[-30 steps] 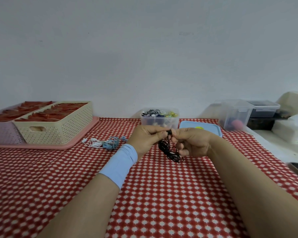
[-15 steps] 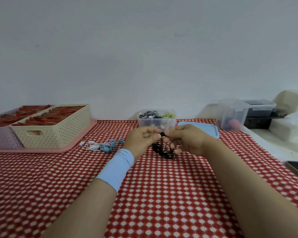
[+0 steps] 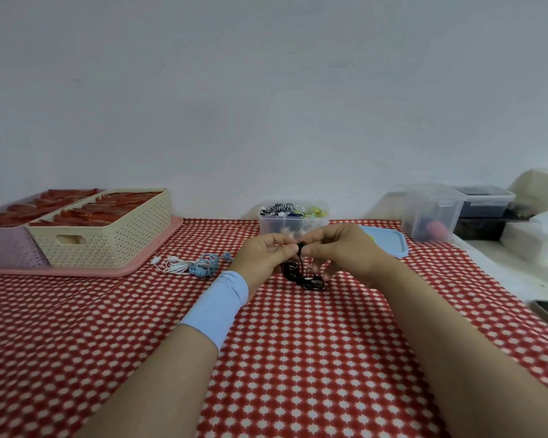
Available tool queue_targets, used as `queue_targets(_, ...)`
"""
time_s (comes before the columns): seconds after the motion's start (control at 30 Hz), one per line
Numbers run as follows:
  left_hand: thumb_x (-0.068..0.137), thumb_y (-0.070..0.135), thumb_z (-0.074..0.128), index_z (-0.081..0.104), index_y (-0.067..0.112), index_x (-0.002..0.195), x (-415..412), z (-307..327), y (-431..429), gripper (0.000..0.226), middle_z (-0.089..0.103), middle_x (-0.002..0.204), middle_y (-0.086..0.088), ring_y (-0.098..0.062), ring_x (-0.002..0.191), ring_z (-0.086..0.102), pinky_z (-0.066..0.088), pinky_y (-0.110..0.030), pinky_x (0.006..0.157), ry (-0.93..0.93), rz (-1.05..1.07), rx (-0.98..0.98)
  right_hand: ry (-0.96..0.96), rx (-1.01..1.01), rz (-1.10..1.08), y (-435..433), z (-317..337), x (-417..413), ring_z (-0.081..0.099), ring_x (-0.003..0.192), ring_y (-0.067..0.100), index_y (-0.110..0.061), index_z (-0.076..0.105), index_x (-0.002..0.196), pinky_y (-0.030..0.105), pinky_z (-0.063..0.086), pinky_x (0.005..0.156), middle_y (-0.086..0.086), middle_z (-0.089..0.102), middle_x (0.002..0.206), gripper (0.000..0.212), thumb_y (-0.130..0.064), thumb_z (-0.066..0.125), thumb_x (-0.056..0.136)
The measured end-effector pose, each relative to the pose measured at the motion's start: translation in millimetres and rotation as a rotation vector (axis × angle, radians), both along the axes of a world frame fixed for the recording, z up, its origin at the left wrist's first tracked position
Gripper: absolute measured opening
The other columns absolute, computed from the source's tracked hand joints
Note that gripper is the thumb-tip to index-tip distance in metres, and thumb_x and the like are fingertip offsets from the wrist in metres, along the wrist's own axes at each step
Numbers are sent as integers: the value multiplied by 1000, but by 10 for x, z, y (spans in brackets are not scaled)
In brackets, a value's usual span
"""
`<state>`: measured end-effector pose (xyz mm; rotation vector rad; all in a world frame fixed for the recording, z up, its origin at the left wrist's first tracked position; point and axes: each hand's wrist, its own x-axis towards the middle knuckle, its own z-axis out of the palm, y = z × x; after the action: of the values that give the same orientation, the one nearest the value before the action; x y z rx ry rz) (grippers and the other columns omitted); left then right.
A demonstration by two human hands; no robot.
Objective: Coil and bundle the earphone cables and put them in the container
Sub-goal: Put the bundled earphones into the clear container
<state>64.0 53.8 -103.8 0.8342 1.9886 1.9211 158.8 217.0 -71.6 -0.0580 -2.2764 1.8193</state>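
Black earphone cable [image 3: 302, 273], loosely coiled, hangs just above the red-check tablecloth [image 3: 298, 358], pinched at its top btwn left hand [image 3: 266, 257] & right hand [image 3: 342, 251], fingertips meeting. Clear container [image 3: 293, 223] w/ bundled cables sits just behind; white earphones [image 3: 173, 265] & blue earphones [image 3: 206, 268] lie to the left.

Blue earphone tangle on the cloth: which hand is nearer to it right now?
Left. The left hand sits just right of the blue earphone tangle; the right hand is farther right, past the black cable both hands pinch.
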Motion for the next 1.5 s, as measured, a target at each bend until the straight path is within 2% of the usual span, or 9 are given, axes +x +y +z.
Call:
queue_targets(0.13,89,16,71,76,15,98,9,-16,15,10,77,98,-7,-23,101,71,53,-46,99,-73,-10,5,45,72,-17,12,-32,-24,64,56,18,-5,76,103,28,53,49,5,71,70,18,-1,76,85)
queue_targets(0.27,88,17,72,77,15,98,-8,-31,15,12,76,99,-8,-24,102,71,53,-48,98,-84,-4,-36,53,126,-57,20,-45,-48,65,59,21,-5,79,95,29,54,49,13,75,76,12,-4,79,83)
queue_targets(0.5,90,10,69,75,15,97,29,-2,26,11,76,102,-9,-23,101,70,57,-38,91,-169,-16,-27,63,220,-56,14,-54,-53,67,57,21,-11,80,86,31,56,50,9,76,75,4,-11,81,82)
queue_targets(0.63,92,7,64,73,10,107,64,2,29,17,75,106,-10,-20,102,70,57,-34,89,-256,-78,31,78,199,-76,3,-49,-47,64,55,20,-8,79,82,32,57,50,15,75,77,2,-9,81,82)
queue_targets(0.87,95,12,59,67,0,117,30,54,-34,26,74,90,-5,-13,83,70,59,-27,78,-387,-221,103,-15,0,96,55,12,54,65,66,19,-1,75,109,32,56,55,14,76,93,19,-7,61,97)
queue_targets(1.13,98,11,54,70,7,92,116,102,-71,17,72,75,2,-6,69,68,54,-20,61,-324,-320,7,-138,-57,169,76,0,77,68,68,17,-14,81,88,32,58,55,8,76,87,17,-24,74,75)
queue_targets(1.3,97,11,55,70,3,104,116,94,-45,18,74,79,0,-7,73,69,55,-21,64,-302,-283,59,-111,-44,134,74,18,54,65,67,19,-13,79,87,32,56,53,7,74,85,10,-18,71,88)
queue_targets(1.4,97,11,54,69,4,101,134,83,-40,18,74,78,1,-7,73,69,55,-21,64,-315,-301,58,-124,-22,142,82,29,61,66,68,18,-13,79,91,32,56,55,7,74,85,17,-25,74,81)
queue_targets(1.5,98,11,51,68,4,101,141,83,-38,19,73,77,2,-7,73,68,55,-21,66,-339,-351,71,-125,-62,196,93,31,79,66,69,17,-17,80,83,30,56,54,7,74,85,14,-27,73,77)
